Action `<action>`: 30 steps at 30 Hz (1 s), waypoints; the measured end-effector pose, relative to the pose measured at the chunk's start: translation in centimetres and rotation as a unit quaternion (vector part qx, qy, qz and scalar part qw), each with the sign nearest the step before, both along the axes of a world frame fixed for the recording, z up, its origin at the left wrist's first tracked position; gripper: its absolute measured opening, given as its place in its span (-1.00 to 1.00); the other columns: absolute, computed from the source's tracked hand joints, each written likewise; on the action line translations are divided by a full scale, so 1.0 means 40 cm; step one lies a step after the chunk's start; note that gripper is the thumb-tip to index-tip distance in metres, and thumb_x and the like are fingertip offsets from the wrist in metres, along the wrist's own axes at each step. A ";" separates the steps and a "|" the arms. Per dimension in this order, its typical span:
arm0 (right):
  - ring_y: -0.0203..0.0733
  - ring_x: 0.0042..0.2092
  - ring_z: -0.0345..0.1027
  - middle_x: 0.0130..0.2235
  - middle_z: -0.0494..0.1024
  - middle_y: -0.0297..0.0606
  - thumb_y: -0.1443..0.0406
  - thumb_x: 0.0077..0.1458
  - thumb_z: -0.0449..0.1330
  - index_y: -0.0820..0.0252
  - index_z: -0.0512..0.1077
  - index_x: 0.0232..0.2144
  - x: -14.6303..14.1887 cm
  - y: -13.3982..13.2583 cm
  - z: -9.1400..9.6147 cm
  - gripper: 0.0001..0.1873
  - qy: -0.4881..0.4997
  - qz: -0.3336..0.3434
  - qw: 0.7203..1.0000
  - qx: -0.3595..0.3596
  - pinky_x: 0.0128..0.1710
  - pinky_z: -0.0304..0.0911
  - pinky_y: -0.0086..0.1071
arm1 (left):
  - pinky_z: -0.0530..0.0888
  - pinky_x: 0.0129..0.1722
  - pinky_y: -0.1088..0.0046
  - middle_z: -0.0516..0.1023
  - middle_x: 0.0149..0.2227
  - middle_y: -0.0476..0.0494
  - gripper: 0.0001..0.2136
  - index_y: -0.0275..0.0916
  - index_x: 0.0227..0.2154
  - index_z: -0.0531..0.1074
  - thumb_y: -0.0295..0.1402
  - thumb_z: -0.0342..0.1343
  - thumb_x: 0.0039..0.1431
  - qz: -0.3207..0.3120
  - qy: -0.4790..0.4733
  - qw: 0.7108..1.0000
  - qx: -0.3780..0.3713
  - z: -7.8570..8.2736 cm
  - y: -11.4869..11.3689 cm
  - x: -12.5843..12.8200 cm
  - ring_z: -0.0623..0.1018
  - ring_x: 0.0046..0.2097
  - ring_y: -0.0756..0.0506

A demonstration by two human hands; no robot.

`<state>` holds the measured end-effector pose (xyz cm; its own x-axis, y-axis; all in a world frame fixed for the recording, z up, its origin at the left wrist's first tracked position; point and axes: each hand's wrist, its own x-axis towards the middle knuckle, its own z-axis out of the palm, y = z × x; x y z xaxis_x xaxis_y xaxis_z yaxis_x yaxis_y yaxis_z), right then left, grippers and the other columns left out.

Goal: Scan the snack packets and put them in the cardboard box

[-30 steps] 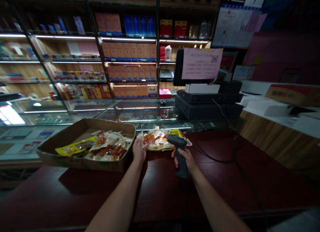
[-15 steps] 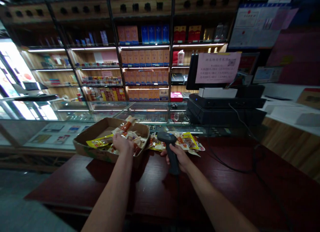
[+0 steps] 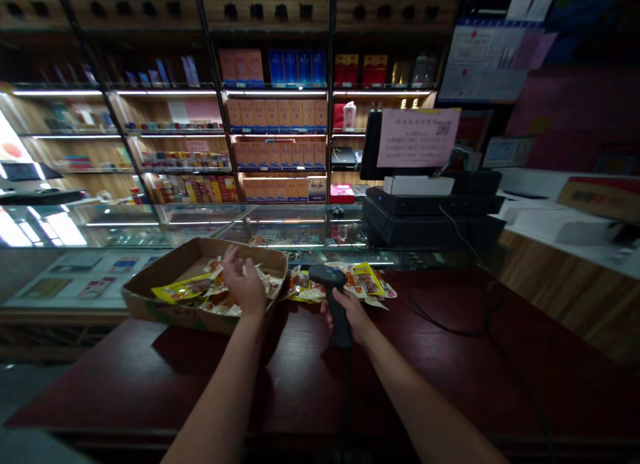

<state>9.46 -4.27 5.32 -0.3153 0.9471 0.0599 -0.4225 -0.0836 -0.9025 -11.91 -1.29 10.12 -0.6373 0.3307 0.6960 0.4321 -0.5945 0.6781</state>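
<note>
My left hand (image 3: pixel 245 284) hovers over an open cardboard box (image 3: pixel 160 277) of snack packets (image 3: pixel 187 289), its fingers loosely apart and nothing clearly in them. A black barcode scanner (image 3: pixel 330 281) stands upright just to the right of the box, and my right hand (image 3: pixel 353 314) grips its handle. Behind the scanner a small pile of loose snack packets (image 3: pixel 370 281) lies on the dark red counter (image 3: pixel 450 371). The scanner's cable (image 3: pixel 440 324) loops off to the right.
A black till (image 3: pixel 430 214) with a pink paper notice (image 3: pixel 417 137) stands at the back right. A glass display case (image 3: pixel 125 231) runs behind the counter. Lit shelves of cartons (image 3: pixel 277 117) fill the far wall. A light side counter (image 3: pixel 575 244) is at the right.
My left hand went from the loose pile beside the scanner to the box, dipped among the packets, and is now raised above them. The right hand still holds the scanner.
</note>
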 end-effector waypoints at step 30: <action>-0.40 -0.69 0.21 -0.61 0.43 -0.40 0.05 -0.15 0.25 0.27 0.37 -0.29 0.242 0.029 -0.074 -0.55 0.067 -0.179 0.981 -0.019 -0.73 0.17 -0.52 | 0.25 -0.01 0.19 0.43 -0.22 -0.15 -0.82 -0.24 -0.42 0.39 -0.31 0.17 -0.13 -0.119 0.227 0.922 -0.290 -0.257 0.106 0.348 0.41 -0.07 -0.18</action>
